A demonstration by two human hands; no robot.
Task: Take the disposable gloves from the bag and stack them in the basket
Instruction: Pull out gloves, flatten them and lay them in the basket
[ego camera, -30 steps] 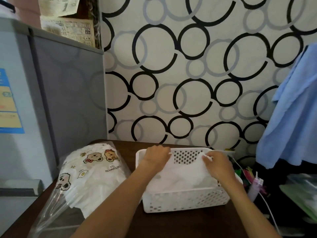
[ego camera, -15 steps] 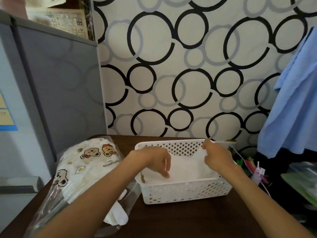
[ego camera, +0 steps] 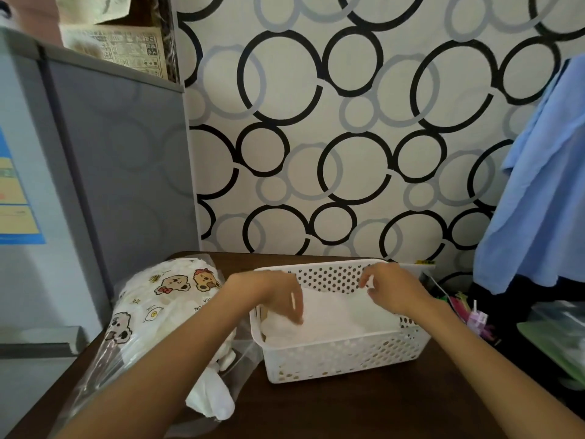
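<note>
Gloves [ego camera: 335,318], thin white sheets, lie flat in the white basket [ego camera: 345,359], long axis left-right. Left hand [ego camera: 278,296] fingers curl down onto them; right hand [ego camera: 392,289] pinches their far edge.

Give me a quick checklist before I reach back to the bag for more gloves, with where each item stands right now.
1. Gloves lying inside the basket: ok.
2. Left hand free of the stack: not ok, fingertips are down on it.
3. Right hand free: cannot tell, its fingers are curled at the far edge of the gloves.
4. Bag within reach beside the basket: ok.
5. Bag mouth accessible: ok, a loose glove spills out of it.
</note>
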